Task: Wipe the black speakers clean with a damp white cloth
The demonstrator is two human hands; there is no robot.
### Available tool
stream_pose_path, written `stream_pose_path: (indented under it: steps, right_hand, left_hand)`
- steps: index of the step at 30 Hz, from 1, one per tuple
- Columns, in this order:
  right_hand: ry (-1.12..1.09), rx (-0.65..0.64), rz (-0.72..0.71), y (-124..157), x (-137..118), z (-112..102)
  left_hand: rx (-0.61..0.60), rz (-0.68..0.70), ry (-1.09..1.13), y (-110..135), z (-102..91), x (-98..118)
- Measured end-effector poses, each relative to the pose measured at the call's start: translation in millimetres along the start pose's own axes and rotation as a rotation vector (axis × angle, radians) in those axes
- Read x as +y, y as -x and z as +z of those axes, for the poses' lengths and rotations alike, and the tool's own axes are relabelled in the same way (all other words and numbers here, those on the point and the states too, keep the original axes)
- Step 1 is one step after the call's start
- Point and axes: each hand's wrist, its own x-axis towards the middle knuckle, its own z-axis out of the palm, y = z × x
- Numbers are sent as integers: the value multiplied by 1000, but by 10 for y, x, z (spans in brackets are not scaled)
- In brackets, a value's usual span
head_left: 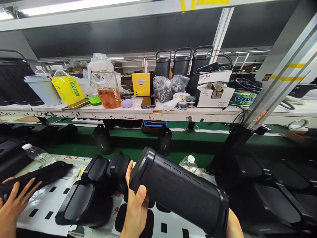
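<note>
My right hand [135, 206] grips a large black speaker-shaped housing [180, 191], held tilted with one end toward the upper left; the thumb lies along its end rim. My left hand [13, 203] rests at the lower left with fingers spread on a long black flat piece [37, 177] lying on the bench. Between the hands stand several black housings [95, 191] on white sheets with black stickers [47, 206].
A green conveyor [128, 145] runs behind the bench carrying black units. The shelf [158, 112] above holds a tea jug, yellow bottle, yellow box, phone, bags and a white machine. Water bottles lie at left and centre. More black housings crowd the right side.
</note>
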Motion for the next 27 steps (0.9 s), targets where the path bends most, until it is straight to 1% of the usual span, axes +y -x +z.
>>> stream_pose_path:
  steps: [2, 3, 4, 6, 8, 9, 10, 11, 12, 14, 17, 19, 21, 24, 26, 27]
  right_hand:
    - [57, -2, 51, -27, -35, -12]
    - [109, -13, 70, -63, -4, -36]
    - [174, -20, 77, -111, 61, -71]
    - [343, -28, 57, -226, 285, -160]
    - [534, -42, 12, -357, 580, -243]
    - [619, -54, -3, -430, 729, -273]
    - [694, -63, -12, -509, 864, -296]
    - [754, -69, -20, -593, 977, -314]
    - [804, -65, -34, -681, 1059, -332]
    - [903, -52, -89, -856, 1124, -385]
    - [1041, -14, -225, -1081, 1012, -533]
    - [1091, 44, -322, -1204, 902, -650]
    - [1103, 94, -388, -1315, 852, -740]
    - [1074, 106, -394, -1456, 900, -785]
    - [1021, 117, -387, -1517, 906, -779]
    - [981, 139, -398, -1529, 868, -776]
  left_hand:
    - [-30, -55, 109, 64, -62, -63]
    - [-44, -93, 149, 101, -93, -131]
    - [-53, -137, 174, 139, -126, -228]
    - [-58, -221, 192, 209, -208, -510]
    - [-37, -280, 92, 251, -325, -877]
    - [-30, -297, -12, 255, -395, -1070]
    - [10, -305, -175, 247, -468, -1255]
    - [39, -325, -265, 228, -540, -1422]
    - [71, -334, -337, 203, -603, -1563]
    - [115, -343, -425, 152, -689, -1760]
    - [114, -330, -480, 129, -701, -1881]
    - [109, -336, -481, 164, -659, -1907]
    - [121, -369, -471, 224, -614, -1920]
    - [144, -430, -442, 310, -594, -1902]
    - [160, -441, -429, 338, -619, -1832]
    - [172, -437, -427, 343, -636, -1773]
